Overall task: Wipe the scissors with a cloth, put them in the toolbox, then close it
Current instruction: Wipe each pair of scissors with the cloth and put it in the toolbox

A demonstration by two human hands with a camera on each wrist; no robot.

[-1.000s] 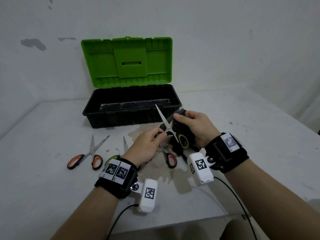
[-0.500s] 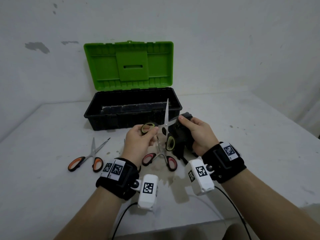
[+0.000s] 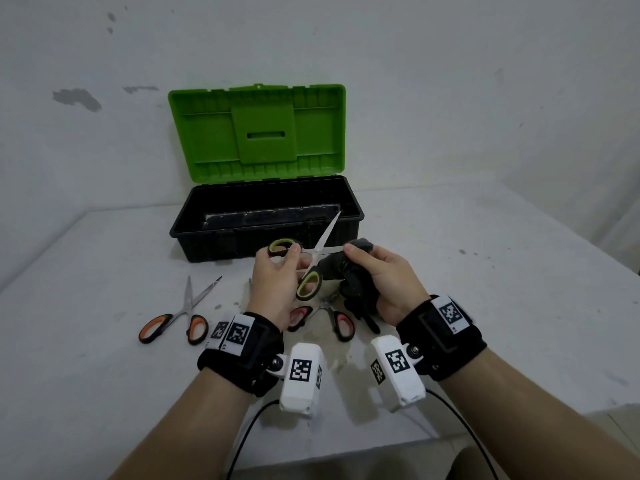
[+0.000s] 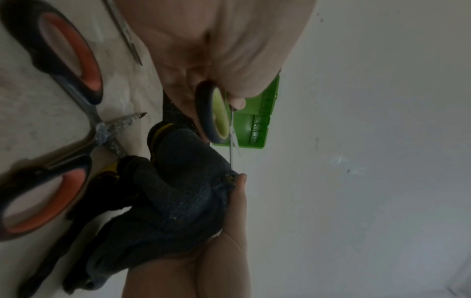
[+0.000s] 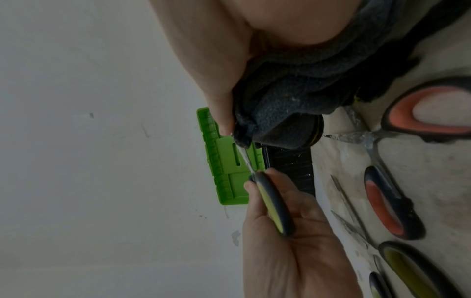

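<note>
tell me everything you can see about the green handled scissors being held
The green handled scissors have black loops lined yellow-green and bright metal blades, spread open in an X above the table. The left hand grips one loop; the right hand pinches the dark cloth around one blade's tip. The other blade points toward the toolbox.

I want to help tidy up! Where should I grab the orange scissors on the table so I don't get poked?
Take the orange scissors by the two handle loops, coming from the near table edge. They lie flat and spread open, loops toward you, bare blades pointing away toward the toolbox. The loops are padded; the points are sharp.
</note>
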